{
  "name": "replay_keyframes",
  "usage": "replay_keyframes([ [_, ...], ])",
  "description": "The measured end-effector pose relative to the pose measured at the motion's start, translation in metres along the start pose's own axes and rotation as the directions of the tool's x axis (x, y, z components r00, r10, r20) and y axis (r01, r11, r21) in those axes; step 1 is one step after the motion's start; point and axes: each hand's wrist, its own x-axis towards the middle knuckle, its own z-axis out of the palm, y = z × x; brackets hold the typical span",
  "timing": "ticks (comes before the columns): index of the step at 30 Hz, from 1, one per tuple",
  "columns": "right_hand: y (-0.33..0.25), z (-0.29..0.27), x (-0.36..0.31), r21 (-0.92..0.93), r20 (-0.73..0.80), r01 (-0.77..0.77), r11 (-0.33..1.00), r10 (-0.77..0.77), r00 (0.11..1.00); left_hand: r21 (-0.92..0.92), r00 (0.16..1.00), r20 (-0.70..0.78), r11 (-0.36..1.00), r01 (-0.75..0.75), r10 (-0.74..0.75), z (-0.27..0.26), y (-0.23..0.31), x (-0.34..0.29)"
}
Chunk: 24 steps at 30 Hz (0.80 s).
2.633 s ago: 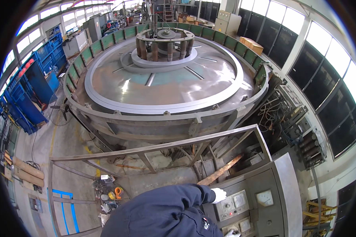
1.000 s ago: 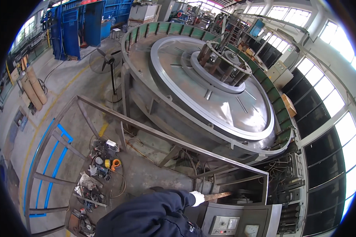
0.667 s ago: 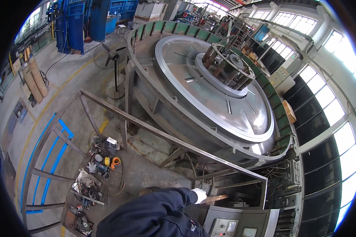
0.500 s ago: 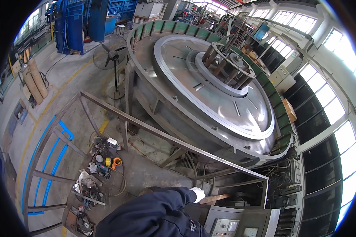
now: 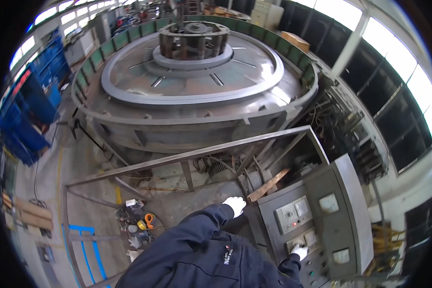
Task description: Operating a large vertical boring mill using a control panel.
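Note:
My left hand (image 5: 235, 206), in a white glove, hangs in front of my chest just left of a wooden plank (image 5: 269, 186). It looks apart from the plank; its fingers blur into a rounded shape, so their state is unclear. At the grey control console (image 5: 309, 194), my right hand (image 5: 300, 251), also white-gloved, touches the lower part of a light panel with dials (image 5: 301, 241). Its fingers look bent together, and what lies under them is hidden. An upper panel (image 5: 293, 214) with a lit red lamp and square gauges (image 5: 329, 203) sit on the console.
Beyond a metal railing (image 5: 192, 156) stands a huge round machine with a domed metal disc (image 5: 192, 89). Tools and an orange roll (image 5: 149, 221) lie on the floor at left, near a blue frame (image 5: 84, 240). Cables (image 5: 321, 113) hang at right.
The view has swung right and down, bringing my right hand and more of the console into sight. My left hand stays near the plank.

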Motion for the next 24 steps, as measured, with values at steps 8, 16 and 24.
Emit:
replay_keyframes([
  [8, -0.019, -0.023, -0.027, 0.095, -0.134, -0.049, 0.994, 0.061, 0.989, 0.006, 0.975, 0.052, 0.977, -0.215, 0.214, 0.004, 0.045, 0.056],
  [16, -0.028, -0.017, -0.024, 0.082, -0.14, -0.126, 0.989, 0.136, 0.981, -0.03, 0.913, 0.056, 0.915, -0.403, 0.404, 0.001, 0.059, 0.151],
  [24, -0.036, -0.023, -0.026, 0.122, -0.137, -0.231, 0.965, 0.246, 0.959, -0.145, 0.869, 0.095, 0.87, -0.471, 0.486, -0.009, 0.057, 0.208],
])
